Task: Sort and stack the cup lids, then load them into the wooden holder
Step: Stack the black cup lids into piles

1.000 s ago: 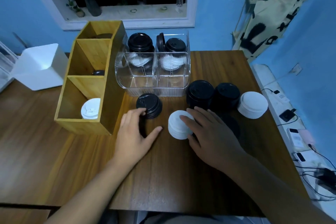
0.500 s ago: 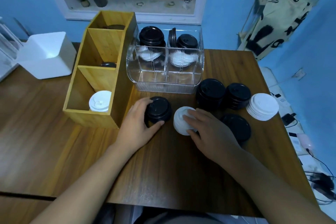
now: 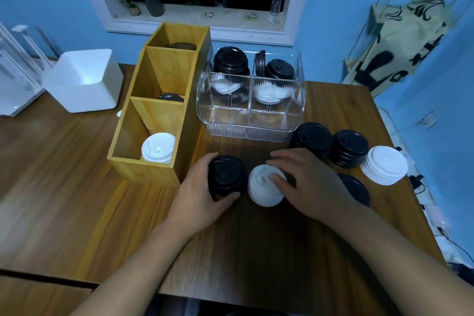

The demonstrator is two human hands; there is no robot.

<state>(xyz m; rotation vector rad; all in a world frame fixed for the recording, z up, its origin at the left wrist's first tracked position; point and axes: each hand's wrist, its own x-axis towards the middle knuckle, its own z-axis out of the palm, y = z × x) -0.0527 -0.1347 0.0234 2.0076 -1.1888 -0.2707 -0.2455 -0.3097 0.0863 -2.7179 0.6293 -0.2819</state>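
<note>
Newly | black lid stack point(image 3: 225, 174), beside the wooden holder point(image 3: 143, 172), was gripped by the left hand point(image 3: 202, 195), flat earlier | white lid stack point(image 3: 264, 188) was still clasped by the right hand point(image 3: 310, 182) | loading judged near.

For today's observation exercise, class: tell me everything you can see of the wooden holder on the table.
The wooden holder is a long, open-topped box of honey-coloured, bamboo-like wood, standing upright on the table and running away from the camera. Two dividers make three compartments: the nearest holds white lids, the middle a dark lid, the farthest a second dark lid. The clear organiser stands close on its right, the left hand near its front right corner; contact cannot be told.
</note>
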